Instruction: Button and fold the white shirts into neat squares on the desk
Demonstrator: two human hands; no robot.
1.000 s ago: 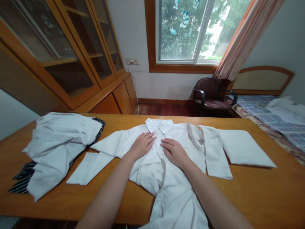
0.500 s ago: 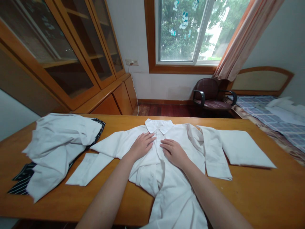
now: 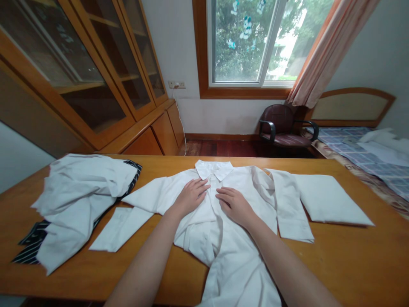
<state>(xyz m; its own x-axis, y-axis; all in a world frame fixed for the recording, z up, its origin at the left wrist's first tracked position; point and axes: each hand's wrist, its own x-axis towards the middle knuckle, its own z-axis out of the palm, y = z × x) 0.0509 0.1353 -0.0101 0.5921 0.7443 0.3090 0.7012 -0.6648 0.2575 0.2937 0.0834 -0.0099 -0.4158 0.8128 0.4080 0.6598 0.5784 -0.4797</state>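
Observation:
A white collared shirt (image 3: 194, 238) lies face up on the wooden table (image 3: 335, 268), its collar at the far edge and its sleeves out to both sides. Its lower part is rumpled and runs toward me over the near edge. My left hand (image 3: 193, 194) rests flat on the chest, just left of the button placket, fingers stretched out. On the other side of the placket lies my right hand (image 3: 234, 204), also flat with fingers extended. Neither hand grips the cloth.
A crumpled white garment (image 3: 83, 192) with black striped cloth (image 3: 30, 245) under it lies at the left. Folded white cloth (image 3: 332, 200) lies by the right sleeve. Beyond the table stand a glass-door cabinet (image 3: 143, 115), an armchair (image 3: 284, 125) and a bed (image 3: 361, 149).
Both hands stay in place on the shirt's chest. Only a very slight shift of the whole view shows.

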